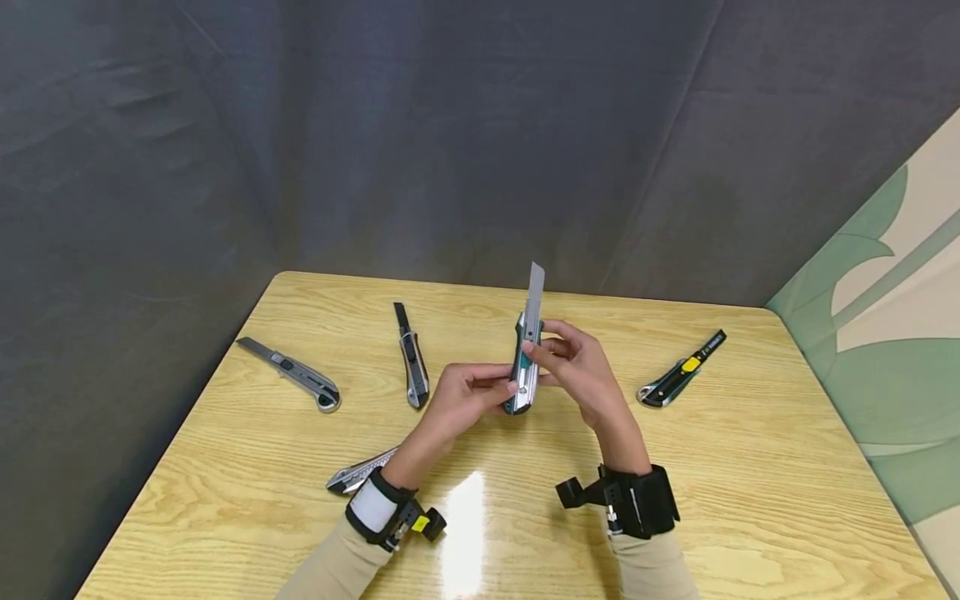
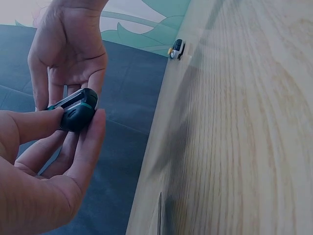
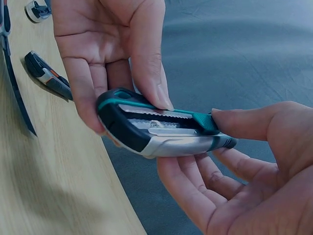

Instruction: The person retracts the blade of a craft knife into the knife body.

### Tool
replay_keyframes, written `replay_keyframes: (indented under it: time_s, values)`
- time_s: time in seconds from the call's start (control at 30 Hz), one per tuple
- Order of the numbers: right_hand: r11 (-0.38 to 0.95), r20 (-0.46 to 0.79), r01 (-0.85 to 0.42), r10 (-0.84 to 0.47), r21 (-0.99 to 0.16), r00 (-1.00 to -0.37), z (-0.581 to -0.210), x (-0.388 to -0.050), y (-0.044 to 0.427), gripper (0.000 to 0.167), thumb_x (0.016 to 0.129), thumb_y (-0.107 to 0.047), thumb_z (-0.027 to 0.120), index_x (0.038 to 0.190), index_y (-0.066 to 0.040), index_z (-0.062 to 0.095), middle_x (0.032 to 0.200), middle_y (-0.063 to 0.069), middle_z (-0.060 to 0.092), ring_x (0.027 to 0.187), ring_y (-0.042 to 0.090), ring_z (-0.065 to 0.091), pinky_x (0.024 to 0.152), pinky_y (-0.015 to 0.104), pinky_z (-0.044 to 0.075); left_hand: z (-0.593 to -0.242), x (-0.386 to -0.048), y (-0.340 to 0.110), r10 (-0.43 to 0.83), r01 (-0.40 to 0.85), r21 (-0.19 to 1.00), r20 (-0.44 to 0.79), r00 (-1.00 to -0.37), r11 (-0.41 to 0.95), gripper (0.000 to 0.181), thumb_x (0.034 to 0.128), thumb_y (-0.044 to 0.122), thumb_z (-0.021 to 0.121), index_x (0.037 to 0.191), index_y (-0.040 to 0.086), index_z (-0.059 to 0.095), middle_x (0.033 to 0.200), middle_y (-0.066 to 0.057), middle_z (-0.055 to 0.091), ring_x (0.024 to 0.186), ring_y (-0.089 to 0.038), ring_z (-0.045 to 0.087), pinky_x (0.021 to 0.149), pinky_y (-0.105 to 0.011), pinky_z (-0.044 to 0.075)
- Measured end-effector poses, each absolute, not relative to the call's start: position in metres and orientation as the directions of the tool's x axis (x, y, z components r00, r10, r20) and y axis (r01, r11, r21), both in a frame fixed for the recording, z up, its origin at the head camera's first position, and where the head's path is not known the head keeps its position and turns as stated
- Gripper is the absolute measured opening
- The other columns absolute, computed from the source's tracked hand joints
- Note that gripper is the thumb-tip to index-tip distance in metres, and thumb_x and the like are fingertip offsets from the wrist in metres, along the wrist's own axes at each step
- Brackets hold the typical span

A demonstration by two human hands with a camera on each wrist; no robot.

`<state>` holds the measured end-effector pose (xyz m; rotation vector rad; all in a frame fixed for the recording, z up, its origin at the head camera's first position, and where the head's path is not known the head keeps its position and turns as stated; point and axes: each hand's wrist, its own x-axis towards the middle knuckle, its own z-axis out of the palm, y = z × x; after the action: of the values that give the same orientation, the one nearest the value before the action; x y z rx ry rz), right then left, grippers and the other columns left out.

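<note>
A silver, black and green utility knife (image 1: 528,385) is held up above the table between both hands, its long blade (image 1: 534,292) extended and pointing away. My left hand (image 1: 459,407) grips the rear end of the handle between thumb and fingers. Farther along, my right hand (image 1: 588,375) pinches the handle near the blade end. In the right wrist view, the right thumb lies on the green slider (image 3: 205,122) and its fingers are under the metal body. From the left wrist view, the dark butt end of the knife (image 2: 78,117) faces the camera; the blade is hidden there.
On the wooden table (image 1: 750,500) lie a grey utility knife (image 1: 300,375) at left, another (image 1: 415,367) beside it, and a black one with a yellow slider (image 1: 675,382) at right. Another utility knife (image 1: 360,473) is partly covered by the left wrist. A dark curtain (image 1: 480,150) hangs behind.
</note>
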<state>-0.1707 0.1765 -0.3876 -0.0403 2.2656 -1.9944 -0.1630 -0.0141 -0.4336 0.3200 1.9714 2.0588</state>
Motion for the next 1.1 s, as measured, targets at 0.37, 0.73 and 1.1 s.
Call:
replay_keyframes:
  time_s: [0.37,0.73,1.1]
  values:
    - [0.099,-0.05,0.039,-0.107,-0.994,-0.993,-0.3918,-0.1736,0.1731,0.044,0.092,-0.013,0.071,0.134,-0.013,0.057,0.105,0.01,0.065,0.085,0.014,0.069,0.079,0.041,0.064,-0.4327,-0.1633,-0.0169,0.329,-0.042,0.998,-0.025,-0.944,-0.043,0.03,0.0918,0.012,0.071,0.121,0.009,0.072,0.114,-0.015,0.073,0.088,-0.017,0.073,0.083,-0.057,0.06]
    - [0.096,-0.011,-0.005,-0.17,-0.995,-0.985,-0.3931,-0.1734,0.1741,0.048,0.092,-0.005,0.069,0.136,-0.012,0.053,0.103,0.008,0.063,0.084,0.015,0.065,0.073,0.035,0.063,-0.4323,-0.1628,-0.0181,0.338,-0.05,0.998,-0.032,-0.94,-0.044,0.029,0.0911,0.011,0.072,0.12,0.01,0.073,0.117,-0.012,0.073,0.091,-0.017,0.073,0.077,-0.04,0.064]
    - [0.092,-0.027,0.01,-0.184,-0.996,-0.983,-0.3906,-0.1722,0.1771,0.051,0.091,-0.006,0.071,0.138,-0.014,0.052,0.106,0.011,0.065,0.086,0.016,0.067,0.08,0.043,0.063,-0.4297,-0.1629,-0.0184,0.35,-0.065,0.997,-0.044,-0.936,-0.048,0.029,0.091,0.013,0.073,0.12,0.012,0.073,0.119,-0.011,0.072,0.091,-0.018,0.073,0.077,-0.037,0.064]
